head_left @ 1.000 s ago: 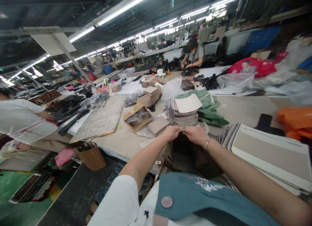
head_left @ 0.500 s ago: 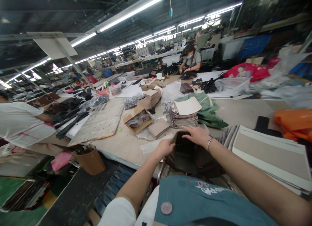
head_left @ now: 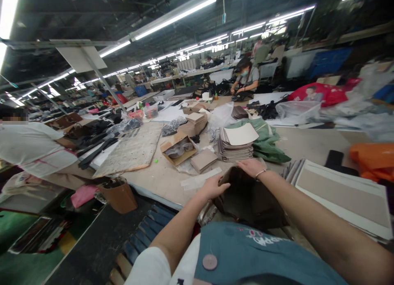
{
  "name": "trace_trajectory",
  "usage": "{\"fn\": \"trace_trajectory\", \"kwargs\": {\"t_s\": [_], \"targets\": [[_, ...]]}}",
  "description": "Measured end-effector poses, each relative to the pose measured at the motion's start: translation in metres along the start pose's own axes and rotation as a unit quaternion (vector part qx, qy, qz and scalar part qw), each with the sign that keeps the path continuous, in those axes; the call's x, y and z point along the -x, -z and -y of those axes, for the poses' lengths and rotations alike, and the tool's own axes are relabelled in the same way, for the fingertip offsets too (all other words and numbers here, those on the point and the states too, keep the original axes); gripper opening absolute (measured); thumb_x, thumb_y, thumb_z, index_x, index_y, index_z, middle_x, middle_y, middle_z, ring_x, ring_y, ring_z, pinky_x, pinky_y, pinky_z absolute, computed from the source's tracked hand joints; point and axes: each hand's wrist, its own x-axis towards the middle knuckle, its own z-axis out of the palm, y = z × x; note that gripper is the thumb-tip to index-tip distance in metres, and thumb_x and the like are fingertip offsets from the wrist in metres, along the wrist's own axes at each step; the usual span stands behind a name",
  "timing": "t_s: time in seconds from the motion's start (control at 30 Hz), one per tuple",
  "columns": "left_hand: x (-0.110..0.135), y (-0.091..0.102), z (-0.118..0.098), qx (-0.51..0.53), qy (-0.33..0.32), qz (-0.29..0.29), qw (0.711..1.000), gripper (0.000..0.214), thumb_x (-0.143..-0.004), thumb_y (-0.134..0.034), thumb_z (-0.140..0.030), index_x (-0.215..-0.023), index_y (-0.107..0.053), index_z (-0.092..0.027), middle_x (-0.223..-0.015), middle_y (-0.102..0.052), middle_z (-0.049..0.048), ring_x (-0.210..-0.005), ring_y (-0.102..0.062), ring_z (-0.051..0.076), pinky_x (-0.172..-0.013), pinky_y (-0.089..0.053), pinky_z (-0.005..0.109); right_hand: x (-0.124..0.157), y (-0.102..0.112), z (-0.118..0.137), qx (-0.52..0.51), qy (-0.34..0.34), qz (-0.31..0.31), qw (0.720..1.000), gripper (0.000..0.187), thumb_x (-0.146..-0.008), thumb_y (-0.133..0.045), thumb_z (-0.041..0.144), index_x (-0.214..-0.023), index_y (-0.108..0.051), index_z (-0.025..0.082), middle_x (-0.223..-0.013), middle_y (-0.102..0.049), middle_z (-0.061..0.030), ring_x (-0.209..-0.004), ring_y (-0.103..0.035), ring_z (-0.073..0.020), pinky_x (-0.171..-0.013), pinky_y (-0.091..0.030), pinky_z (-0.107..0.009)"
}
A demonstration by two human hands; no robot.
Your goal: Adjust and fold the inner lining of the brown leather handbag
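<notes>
A dark brown bag (head_left: 246, 197) stands open at the near edge of the workbench (head_left: 160, 176), right in front of me. My left hand (head_left: 212, 187) grips its left rim, fingers curled over the edge. My right hand (head_left: 253, 167), with a bracelet on the wrist, holds the far rim with its fingers bent over it. The bag's mouth gapes between the two hands. A strip of white paper (head_left: 200, 179) lies just left of the bag.
A stack of grey card pieces (head_left: 235, 143) sits behind the bag beside green cloth (head_left: 267, 143). Flat grey boards (head_left: 338, 194) lie at right, an open cardboard box (head_left: 178, 147) at left. A person in white (head_left: 37, 147) works at far left; another sits at the back.
My hands were together at the bag's far rim; the left one has slid back toward me and to the left, spreading the bag's mouth open. The right stayed on the far rim.
</notes>
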Motion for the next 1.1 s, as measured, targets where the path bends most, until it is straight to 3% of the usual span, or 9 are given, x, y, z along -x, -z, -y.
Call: {"fn": "trace_trajectory", "kwargs": {"t_s": [0.13, 0.23, 0.33, 0.43, 0.5, 0.6, 0.8, 0.93, 1.1], "targets": [[0.043, -0.011, 0.025, 0.065, -0.009, 0.019, 0.998, 0.092, -0.071, -0.059, -0.064, -0.145, -0.027, -0.02, -0.142, -0.043, 0.0118, -0.128, -0.044, 0.029, -0.108, -0.035, 0.043, 0.054, 0.01, -0.03, -0.036, -0.012, -0.001, 0.999, 0.066, -0.087, -0.04, 0.055, -0.138, -0.044, 0.014, -0.13, -0.052, -0.0151, -0.113, -0.056, -0.0287, -0.088, -0.048, -0.04], [0.072, -0.035, 0.048, 0.075, 0.041, -0.036, 0.996, 0.111, -0.061, -0.072, -0.059, -0.147, -0.018, -0.014, -0.151, -0.025, 0.0151, -0.138, -0.027, 0.028, -0.115, -0.025, 0.04, 0.123, -0.015, -0.04, -0.127, -0.037, 0.001, 0.991, 0.089, -0.079, -0.047, 0.064, -0.149, -0.021, 0.014, -0.134, -0.048, -0.0169, -0.114, -0.055, -0.0301, -0.089, -0.048, -0.042], [0.085, -0.062, 0.055, 0.083, 0.074, -0.024, 0.993, 0.08, -0.071, -0.066, -0.044, -0.138, -0.034, -0.015, -0.134, -0.05, 0.0137, -0.123, -0.047, 0.026, -0.104, -0.038, 0.039, 0.179, -0.057, -0.037, -0.184, -0.103, 0.028, 0.977, 0.1, -0.076, -0.052, 0.063, -0.15, -0.008, 0.014, -0.121, -0.059, -0.0172, -0.095, -0.064, -0.032, -0.076, -0.051, -0.043], [0.084, -0.067, 0.039, 0.09, 0.085, -0.023, 0.992, 0.03, -0.083, -0.05, -0.031, -0.109, -0.055, -0.017, -0.097, -0.065, 0.0071, -0.092, -0.06, 0.021, -0.084, -0.047, 0.034, 0.201, -0.076, -0.031, -0.246, -0.164, -0.03, 0.955, 0.078, -0.079, -0.044, 0.06, -0.139, -0.037, 0.012, -0.107, -0.065, -0.0153, -0.089, -0.064, -0.0311, -0.077, -0.049, -0.042], [0.082, -0.05, 0.02, 0.123, 0.087, -0.058, 0.987, 0.018, -0.084, -0.047, -0.032, -0.088, -0.056, -0.017, -0.078, -0.06, 0.0035, -0.077, -0.057, 0.017, -0.072, -0.046, 0.03, 0.202, -0.065, -0.028, -0.284, -0.175, -0.036, 0.942, 0.058, -0.078, -0.039, 0.062, -0.107, -0.061, 0.017, -0.085, -0.069, -0.0103, -0.077, -0.064, -0.0284, -0.073, -0.049, -0.04], [0.086, 0.004, -0.015, 0.256, 0.076, -0.022, 0.964, 0.024, -0.084, -0.047, -0.04, -0.08, -0.051, -0.017, -0.057, -0.042, -0.0037, -0.052, -0.042, 0.01, -0.049, -0.036, 0.023, 0.2, -0.021, -0.027, -0.299, -0.185, -0.023, 0.936, 0.05, -0.075, -0.036, 0.065, -0.06, -0.059, 0.024, -0.053, -0.059, -0.0062, -0.059, -0.058, -0.0252, -0.066, -0.046, -0.039], [0.115, 0.101, -0.084, 0.35, 0.004, 0.034, 0.936, 0.028, -0.079, -0.059, -0.039, -0.095, -0.058, -0.017, -0.06, -0.044, -0.0039, -0.047, -0.035, 0.006, -0.043, -0.028, 0.019, 0.217, 0.051, -0.028, -0.279, -0.151, -0.138, 0.938, 0.047, -0.073, -0.037, 0.06, -0.057, -0.065, 0.026, -0.047, -0.054, -0.0064, -0.048, -0.052, -0.022, -0.054, -0.044, -0.037], [0.12, 0.107, -0.125, 0.351, -0.069, 0.051, 0.933, 0.04, -0.08, -0.06, -0.041, -0.11, -0.058, -0.015, -0.079, -0.058, 0.0027, -0.061, -0.047, 0.009, -0.054, -0.036, 0.02, 0.236, 0.067, -0.042, -0.236, -0.086, -0.271, 0.929, 0.045, -0.076, -0.039, 0.053, -0.076, -0.07, 0.021, -0.052, -0.056, -0.0048, -0.049, -0.052, -0.0193, -0.049, -0.043, -0.031], [0.111, 0.076, -0.176, 0.166, -0.255, 0.156, 0.94, 0.064, -0.08, -0.059, -0.052, -0.134, -0.046, -0.02, -0.105, -0.062, 0.0077, -0.09, -0.057, 0.02, -0.078, -0.046, 0.026, 0.292, 0.088, -0.059, -0.133, -0.076, -0.452, 0.879, 0.033, -0.084, -0.042, 0.033, -0.08, -0.07, 0.017, -0.057, -0.059, -0.0035, -0.051, -0.051, -0.015, -0.053, -0.043, -0.027]]}}
